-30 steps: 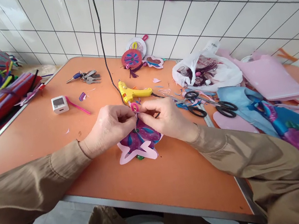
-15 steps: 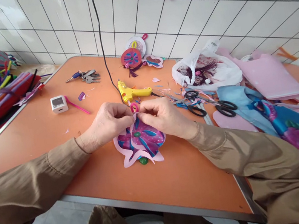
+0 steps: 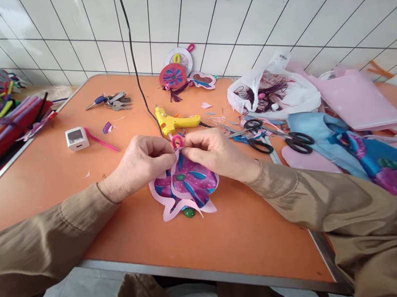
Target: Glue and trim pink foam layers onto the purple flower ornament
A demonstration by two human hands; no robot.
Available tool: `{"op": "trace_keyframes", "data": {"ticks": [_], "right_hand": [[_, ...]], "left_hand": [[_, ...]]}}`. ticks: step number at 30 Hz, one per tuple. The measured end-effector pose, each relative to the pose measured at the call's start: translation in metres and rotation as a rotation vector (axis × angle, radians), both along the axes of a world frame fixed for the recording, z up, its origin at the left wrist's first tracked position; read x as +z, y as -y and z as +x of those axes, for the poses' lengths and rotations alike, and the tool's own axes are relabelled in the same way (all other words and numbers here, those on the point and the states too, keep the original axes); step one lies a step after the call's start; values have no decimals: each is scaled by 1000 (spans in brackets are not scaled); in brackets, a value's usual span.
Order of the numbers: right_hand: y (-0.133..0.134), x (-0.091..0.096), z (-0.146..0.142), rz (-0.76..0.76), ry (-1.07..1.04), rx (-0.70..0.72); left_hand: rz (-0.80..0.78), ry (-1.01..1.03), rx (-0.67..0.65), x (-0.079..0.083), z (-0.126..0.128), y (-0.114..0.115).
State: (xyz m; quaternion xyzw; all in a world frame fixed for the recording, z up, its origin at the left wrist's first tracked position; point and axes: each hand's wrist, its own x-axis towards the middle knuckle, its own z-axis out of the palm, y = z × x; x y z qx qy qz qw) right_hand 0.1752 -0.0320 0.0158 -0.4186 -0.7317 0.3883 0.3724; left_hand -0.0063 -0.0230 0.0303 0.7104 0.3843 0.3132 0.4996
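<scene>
A purple and blue flower-patterned ornament (image 3: pixel 200 178) with pale pink cut-out edges is pinched at its top by both my hands. My left hand (image 3: pixel 143 161) is closed on the upper left edge, thumb against forefinger. From the other side my right hand (image 3: pixel 218 153) grips the upper right edge in the same way. Between the fingertips a bright pink loop (image 3: pixel 177 142) stands up. The ornament's pink layers look partly apart. A green bead (image 3: pixel 189 213) shows at its lower end. Just beyond the hands lies a yellow glue gun (image 3: pixel 179 121).
Keys (image 3: pixel 114 100) and a white adapter (image 3: pixel 77 139) lie at the left, near bundled pipe cleaners (image 3: pixel 2 135). Finished ornaments (image 3: pixel 173 75) rest by the tiled wall. Scissors (image 3: pixel 258 143), scraps, a plastic bag (image 3: pixel 299 93) and blue fabric (image 3: pixel 318 136) crowd the right.
Both hands keep their pinch on the ornament, with hardly any finger movement. The whole view has shifted very slightly.
</scene>
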Motion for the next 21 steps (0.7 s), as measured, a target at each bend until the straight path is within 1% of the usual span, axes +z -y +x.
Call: {"op": "trace_keyframes", "data": {"ticks": [9,16,21], "right_hand": [[-1,-2,0,-77,-39,-16],[-4,-6,2,-96,-41,-32],[-5,-8,3,-145,-70,-29]], "left_hand": [[-14,6,21,2,0,0],[-117,58,52,4,-1,-1],[-152,106,62,2,-2,-3]]}}
